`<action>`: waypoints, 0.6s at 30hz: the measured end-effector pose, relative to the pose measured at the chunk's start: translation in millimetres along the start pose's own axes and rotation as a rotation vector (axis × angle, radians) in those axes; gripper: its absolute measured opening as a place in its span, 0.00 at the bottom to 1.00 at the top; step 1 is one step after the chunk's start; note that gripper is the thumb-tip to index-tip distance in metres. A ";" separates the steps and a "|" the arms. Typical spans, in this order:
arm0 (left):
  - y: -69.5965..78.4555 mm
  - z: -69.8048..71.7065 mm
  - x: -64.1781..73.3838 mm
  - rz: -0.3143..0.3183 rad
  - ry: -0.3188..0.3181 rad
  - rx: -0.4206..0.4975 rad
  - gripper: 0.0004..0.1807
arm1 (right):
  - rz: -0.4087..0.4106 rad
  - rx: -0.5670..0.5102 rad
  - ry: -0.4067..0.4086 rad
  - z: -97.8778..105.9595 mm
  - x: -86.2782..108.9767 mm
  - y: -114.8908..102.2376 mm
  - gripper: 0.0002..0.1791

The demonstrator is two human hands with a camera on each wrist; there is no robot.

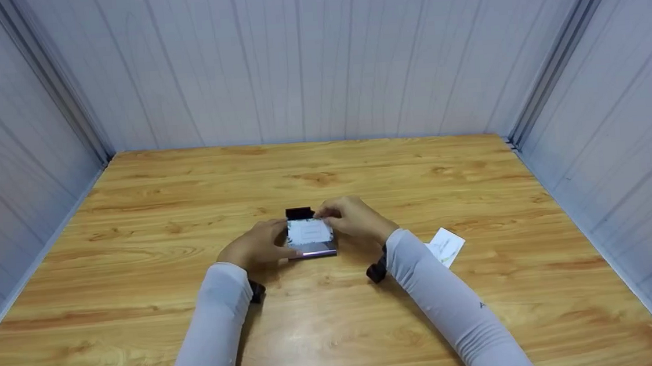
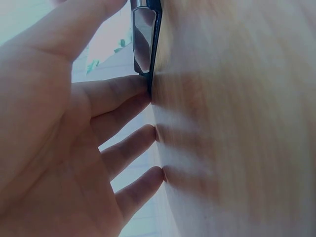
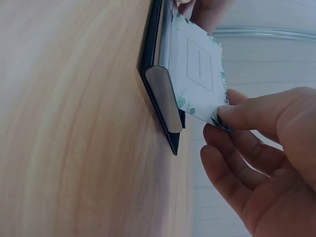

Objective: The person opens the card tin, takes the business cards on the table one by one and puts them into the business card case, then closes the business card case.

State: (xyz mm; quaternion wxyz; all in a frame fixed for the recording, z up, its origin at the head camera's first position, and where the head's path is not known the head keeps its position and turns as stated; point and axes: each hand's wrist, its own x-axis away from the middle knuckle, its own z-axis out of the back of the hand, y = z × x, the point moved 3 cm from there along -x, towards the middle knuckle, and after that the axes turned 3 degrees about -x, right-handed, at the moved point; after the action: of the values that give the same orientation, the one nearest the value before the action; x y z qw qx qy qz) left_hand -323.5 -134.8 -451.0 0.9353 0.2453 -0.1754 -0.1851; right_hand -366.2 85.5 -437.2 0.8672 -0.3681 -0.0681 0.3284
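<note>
A black and silver card case [image 1: 319,248] lies on the table, its dark flap [image 1: 298,213] standing out at the far side. A white card [image 1: 309,231] with green leaf edging and a framed text box lies over the case, tilted up from it in the right wrist view. My right hand [image 1: 358,218] pinches a corner of this card between thumb and fingers. On the other side, my left hand [image 1: 256,245] holds the left end of the case [image 2: 144,39] between thumb and forefinger. Its other fingertips [image 2: 157,174] rest on the tabletop.
A second white card [image 1: 446,247] lies to the right, partly hidden by the right sleeve [image 1: 451,301]. The wood-grain table [image 1: 131,221] is bounded by pale panel walls [image 1: 316,61] at the back and both sides. A dark wrist camera [image 1: 376,271] sits on the right wrist.
</note>
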 end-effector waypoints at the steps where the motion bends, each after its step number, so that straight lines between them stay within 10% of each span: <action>1: 0.2 0.3 -0.1 -0.001 0.000 -0.001 0.50 | 0.002 0.010 -0.003 -0.6 -0.4 -0.2 0.11; 18: -1.6 0.6 1.4 0.013 -0.020 -0.004 0.52 | -0.083 0.032 -0.181 -10.8 2.4 1.0 0.12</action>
State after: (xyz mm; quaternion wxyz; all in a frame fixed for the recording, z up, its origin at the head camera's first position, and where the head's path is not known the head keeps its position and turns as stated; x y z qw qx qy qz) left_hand -323.0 -137.0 -451.0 0.9352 0.2402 -0.1861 -0.1817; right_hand -361.0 81.1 -446.0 0.8761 -0.3201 -0.1560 0.3250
